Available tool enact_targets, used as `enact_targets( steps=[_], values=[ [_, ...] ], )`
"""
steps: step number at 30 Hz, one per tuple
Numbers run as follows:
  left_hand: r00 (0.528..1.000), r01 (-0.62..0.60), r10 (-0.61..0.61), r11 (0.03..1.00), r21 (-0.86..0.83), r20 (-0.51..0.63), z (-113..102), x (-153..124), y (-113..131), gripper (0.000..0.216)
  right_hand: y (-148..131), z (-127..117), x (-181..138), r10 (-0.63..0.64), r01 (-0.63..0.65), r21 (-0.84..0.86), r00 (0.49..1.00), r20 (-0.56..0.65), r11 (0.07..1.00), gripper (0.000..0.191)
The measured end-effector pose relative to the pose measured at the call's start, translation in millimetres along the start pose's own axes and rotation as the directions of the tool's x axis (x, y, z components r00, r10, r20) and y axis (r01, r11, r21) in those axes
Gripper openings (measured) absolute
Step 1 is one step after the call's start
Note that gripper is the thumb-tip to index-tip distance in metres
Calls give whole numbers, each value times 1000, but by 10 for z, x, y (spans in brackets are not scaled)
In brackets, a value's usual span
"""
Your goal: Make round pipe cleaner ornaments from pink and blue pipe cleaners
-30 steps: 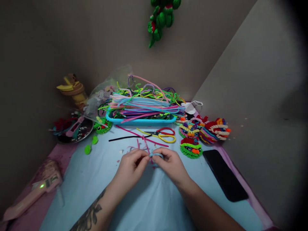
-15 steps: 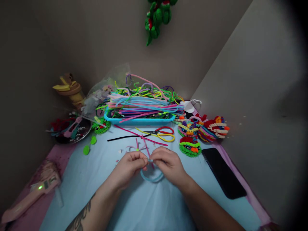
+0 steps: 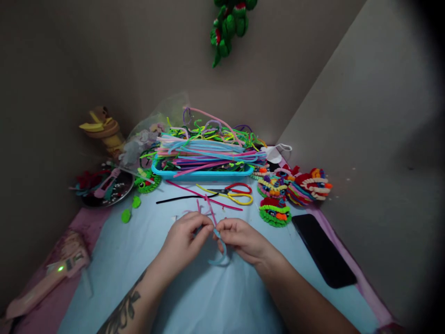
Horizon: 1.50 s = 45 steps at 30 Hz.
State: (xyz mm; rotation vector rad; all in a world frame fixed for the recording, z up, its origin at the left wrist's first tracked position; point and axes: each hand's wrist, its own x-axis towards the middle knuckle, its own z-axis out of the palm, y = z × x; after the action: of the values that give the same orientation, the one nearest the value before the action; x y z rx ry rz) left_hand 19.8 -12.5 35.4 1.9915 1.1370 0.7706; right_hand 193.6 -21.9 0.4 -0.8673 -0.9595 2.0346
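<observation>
Low over the middle of the cloth, my left hand and my right hand meet, fingertips pinched around a light blue pipe cleaner. Its lower end curves down in a hook beneath my right fingers. The part between the fingertips is small and partly hidden. Just beyond my hands, a pink pipe cleaner points away, and its near end disappears behind the fingers. Scissors with one red and one yellow handle lie farther back, beside a black pipe cleaner and a magenta pipe cleaner.
A blue tray heaped with pipe cleaners stands at the back. Several colourful pipe-cleaner figures and a black phone lie on the right. At left are a metal bowl, a green figure and a pink glue gun.
The blue pipe cleaner hung as a wide loop between both hands; now it is a narrower hook under my right fingers. My left hand has turned slightly, its knuckles higher.
</observation>
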Motion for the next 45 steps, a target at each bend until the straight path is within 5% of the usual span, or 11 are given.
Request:
enact_targets(
  steps=[5,9,11,16,20,28,30,33,36,40,45],
  values=[
    [999,-38,38,997,73,11,-7,-16,14,19,-14,7,-9,76,-76,2,997,-23,997,30],
    [998,61,-62,997,44,15,-9,-16,37,19,-49,51,-25,-33,-6,-315,992,-119,949,15],
    [986,165,-164,986,-36,16,3,-17,24,19,-57,68,-32,-225,104,-589,965,-135,801,5],
    [921,387,-377,865,-319,93,65,-14,-74,21,-14,58,-36,-660,273,-959,735,157,76,8],
    [917,393,-382,812,-432,116,94,7,-97,21,4,39,-40,-702,248,-961,664,259,-120,10],
    [988,143,-144,990,-17,-58,101,-13,-37,16,16,68,-45,-683,263,-964,712,165,40,14],
    [993,44,-37,997,63,-109,98,-30,-39,15,11,83,-42,-692,267,-935,721,33,233,10],
    [979,-114,141,978,175,-150,88,-47,-40,14,-25,95,-35,-554,251,-753,814,-176,608,10],
    [950,-222,269,939,262,-158,83,-56,-43,16,-74,89,-31,-354,215,-486,910,-215,847,18],
    [921,-286,351,905,316,-170,89,-61,-58,19,-92,78,-30,-212,163,-238,957,-200,958,26],
    [929,-256,320,918,302,-187,104,-64,-34,16,-43,70,-6,-256,210,-195,932,-255,958,22]
  ],
)
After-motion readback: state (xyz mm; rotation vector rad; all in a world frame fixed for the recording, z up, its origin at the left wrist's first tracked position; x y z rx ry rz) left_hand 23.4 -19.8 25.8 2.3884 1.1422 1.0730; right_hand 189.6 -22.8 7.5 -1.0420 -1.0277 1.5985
